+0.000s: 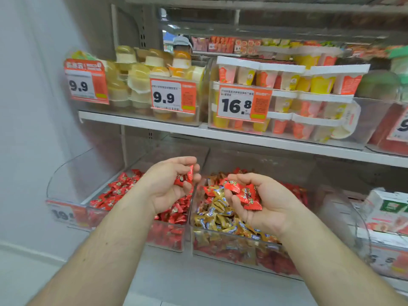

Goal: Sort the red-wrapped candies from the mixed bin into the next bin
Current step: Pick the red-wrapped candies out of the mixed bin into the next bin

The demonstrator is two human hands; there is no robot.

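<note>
A pale wall flanks white shop shelving above a grey floor.

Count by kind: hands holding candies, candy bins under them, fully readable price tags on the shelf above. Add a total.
Hands holding red-wrapped candies: 2 (left hand, right hand)
Candy bins: 2 (red bin, mixed bin)
Readable price tags: 3 (left 9.9 tag, second 9.9 tag, 16.8 tag)
Total: 7
</note>
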